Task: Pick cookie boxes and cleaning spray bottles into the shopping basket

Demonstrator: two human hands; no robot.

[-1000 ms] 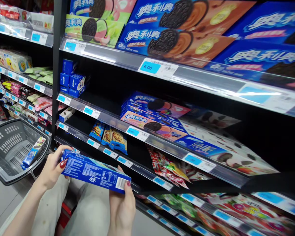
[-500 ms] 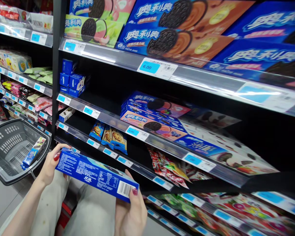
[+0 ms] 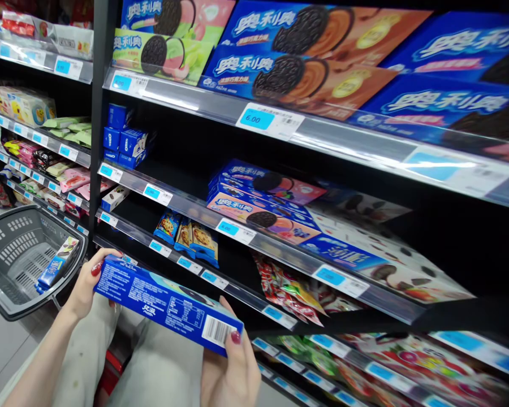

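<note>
A long blue cookie box (image 3: 161,305) is held above my lap, with its printed side, nutrition table and barcode turned towards me. At its left end my left hand (image 3: 87,285) grips it, the thumb on the near edge. My right hand (image 3: 233,362) clasps the right end, thumb beside the barcode, other fingers mostly hidden behind. To my left a grey shopping basket (image 3: 8,226) has one blue and white cookie pack (image 3: 57,264) lying in it.
Store shelves (image 3: 186,198) run along the front and right. Large Oreo boxes (image 3: 254,73) fill the upper shelf; stacked cookie boxes (image 3: 263,212) lie on the middle one. Small blue packs (image 3: 127,141) stand farther left. Bagged snacks (image 3: 288,285) sit lower, above price tags.
The cookie box has shifted very slightly right and down at its right end, together with my right hand. Both hands keep their hold; the basket looks unchanged.
</note>
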